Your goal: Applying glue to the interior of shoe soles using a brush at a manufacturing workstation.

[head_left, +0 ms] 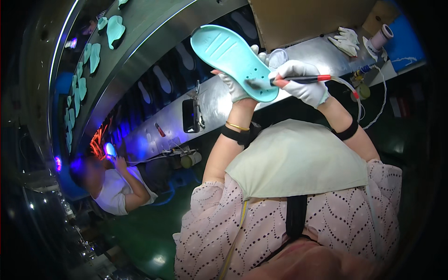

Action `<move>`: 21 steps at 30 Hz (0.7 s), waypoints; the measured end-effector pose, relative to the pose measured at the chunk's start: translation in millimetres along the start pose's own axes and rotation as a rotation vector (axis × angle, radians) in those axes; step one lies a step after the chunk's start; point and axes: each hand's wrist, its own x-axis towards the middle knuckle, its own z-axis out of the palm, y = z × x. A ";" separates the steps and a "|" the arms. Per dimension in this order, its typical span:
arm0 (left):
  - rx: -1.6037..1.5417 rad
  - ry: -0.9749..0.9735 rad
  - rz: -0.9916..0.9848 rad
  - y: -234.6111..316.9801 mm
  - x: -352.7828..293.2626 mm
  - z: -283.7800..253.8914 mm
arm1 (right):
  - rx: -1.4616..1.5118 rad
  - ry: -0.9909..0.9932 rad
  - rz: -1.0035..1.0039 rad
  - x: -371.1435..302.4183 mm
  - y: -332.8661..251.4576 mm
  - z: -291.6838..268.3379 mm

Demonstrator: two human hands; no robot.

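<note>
A turquoise shoe sole (223,52) with grooves and small holes is held up above the bench, tilted. My left hand (232,88), in a white glove with bare fingertips showing, grips it from beneath around its edge. In my right hand (302,84), also gloved, is a black and red glue brush (305,79) fed by a clear tube. Its dark bristles rest against the holed end of the sole, as far as I can tell.
A metal bench (212,100) runs below, with a phone (190,115), white gloves (345,42), a thread spool (381,36) and a clear cup (277,58). More turquoise pieces (94,57) lie on a conveyor (140,23). A co-worker (119,186) sits at left.
</note>
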 end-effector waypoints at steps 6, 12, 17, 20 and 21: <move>0.234 -0.292 -0.208 19.8 4.6 4.3 | 0.087 -0.082 0.471 0.6 -16.6 -8.0; 0.611 -0.294 -0.262 34.0 4.6 18.3 | 0.035 -0.241 0.067 2.5 -13.7 -8.9; 0.729 -0.304 -0.450 45.5 12.4 9.9 | -0.078 -0.442 0.188 8.1 -21.1 -16.0; 0.759 -0.257 -0.484 46.1 10.9 11.7 | -0.076 -0.505 0.169 10.2 -21.0 -20.7; 0.757 -0.205 -0.475 45.2 11.0 9.8 | -0.100 -0.419 0.070 11.5 -19.1 -18.0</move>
